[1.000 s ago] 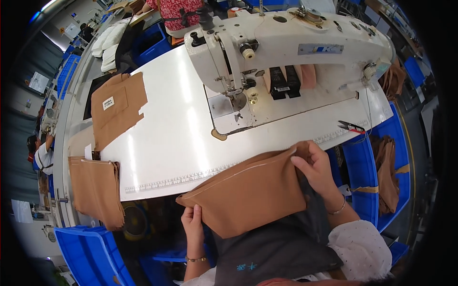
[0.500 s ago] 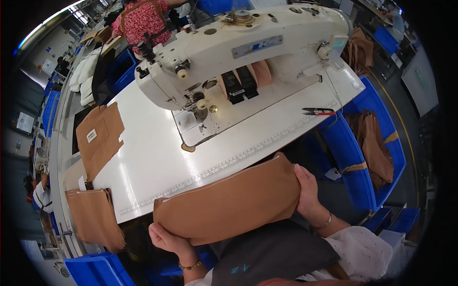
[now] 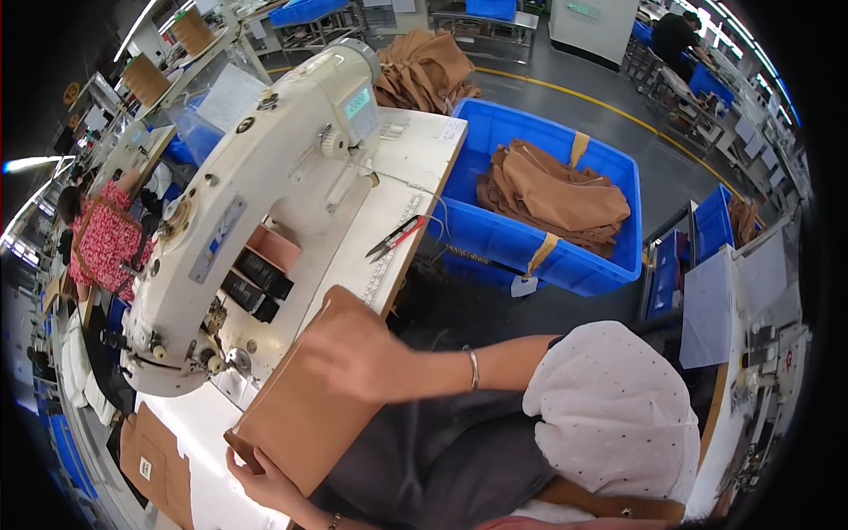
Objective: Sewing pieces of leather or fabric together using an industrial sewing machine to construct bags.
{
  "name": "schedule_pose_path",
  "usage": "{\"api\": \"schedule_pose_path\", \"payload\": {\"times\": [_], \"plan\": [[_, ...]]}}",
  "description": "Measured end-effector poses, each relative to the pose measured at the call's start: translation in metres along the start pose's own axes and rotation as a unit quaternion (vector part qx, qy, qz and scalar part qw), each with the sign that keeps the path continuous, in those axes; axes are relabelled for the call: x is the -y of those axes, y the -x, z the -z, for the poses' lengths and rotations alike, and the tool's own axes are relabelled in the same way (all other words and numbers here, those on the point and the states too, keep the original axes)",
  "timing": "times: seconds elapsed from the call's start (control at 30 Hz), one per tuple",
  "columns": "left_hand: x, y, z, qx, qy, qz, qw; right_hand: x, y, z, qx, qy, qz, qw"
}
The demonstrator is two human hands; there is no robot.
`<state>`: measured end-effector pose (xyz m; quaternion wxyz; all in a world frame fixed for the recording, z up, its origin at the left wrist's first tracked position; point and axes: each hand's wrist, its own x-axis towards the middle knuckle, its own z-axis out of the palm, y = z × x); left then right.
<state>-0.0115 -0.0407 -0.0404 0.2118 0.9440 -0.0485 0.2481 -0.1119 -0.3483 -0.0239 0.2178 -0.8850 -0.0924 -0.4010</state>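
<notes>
A brown fabric piece [image 3: 305, 428] with a pale line along its upper edge slants across the table's front edge and my lap. My left hand [image 3: 268, 484] pinches its lower left corner, thumb on top. Over the upper part of the piece is my right hand [image 3: 358, 353], smeared by motion; its fingers cannot be made out, nor whether they grip the cloth. Just beyond stands a white sewing machine [image 3: 265, 132], whose needle area lies left of the piece. Red-handled thread snips [image 3: 397, 238] rest on the table to the right of the machine.
A blue bin [image 3: 574, 276] with stacked brown pieces [image 3: 556, 190] stands at the right, beyond the table. More brown cloth [image 3: 426, 71] is heaped behind the machine. Black packets [image 3: 256, 284] lie under its arm. A labelled brown piece [image 3: 159, 464] lies at lower left. Another person [image 3: 106, 230] sits at far left.
The view has swung right, bringing the blue bin into the middle. My right hand has left the piece's right edge and come over its face. My left hand still holds the left end.
</notes>
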Motion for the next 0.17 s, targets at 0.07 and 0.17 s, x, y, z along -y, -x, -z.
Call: {"api": "schedule_pose_path", "payload": {"times": [0.07, 0.17], "plan": [[-0.031, 0.000, 0.022, 0.088, 0.017, 0.123, 0.988, 0.041, 0.002, -0.005, 0.151, -0.107, 0.085, 0.979], [-0.038, -0.005, 0.023, 0.107, 0.070, 0.156, 0.980, 0.043, 0.041, -0.089, 0.056, 0.072, 0.185, 0.978]]}}
